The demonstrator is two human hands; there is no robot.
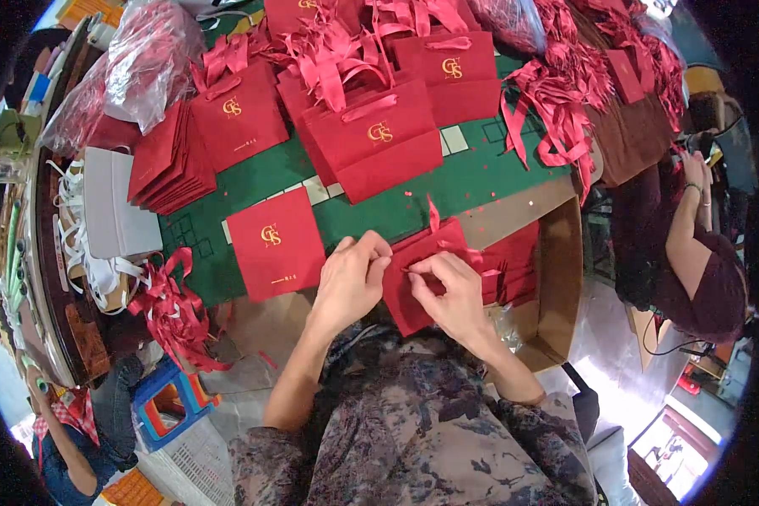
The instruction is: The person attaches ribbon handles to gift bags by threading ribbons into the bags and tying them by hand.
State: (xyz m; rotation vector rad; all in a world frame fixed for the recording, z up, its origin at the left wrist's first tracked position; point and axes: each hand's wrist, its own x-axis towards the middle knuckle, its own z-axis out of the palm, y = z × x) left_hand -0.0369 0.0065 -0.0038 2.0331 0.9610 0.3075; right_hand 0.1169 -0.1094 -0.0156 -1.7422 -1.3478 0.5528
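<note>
A red paper bag (406,310) lies tilted just before my body, over the edge of an open carton. My left hand (351,277) is at its left side, thumb and fingers closed together; what they pinch, if anything, is too small to tell. Over the bag's middle, my right hand (449,297) has thumb and forefinger pinched at the bag's surface, and their tips hide what is between them. A red ribbon (433,214) sticks up from the bag's far edge. Left of my left hand, another flat red bag (277,244) with a gold print lies on the green tabletop.
Red bags with ribbon handles (379,139) stand across the green table (472,169). Folded bags (170,164) lean at left, beside a grey box (120,202). Loose red ribbons (170,312) hang over the near-left edge. The carton (558,282) holds red bags. Another person's arm (690,219) is at right.
</note>
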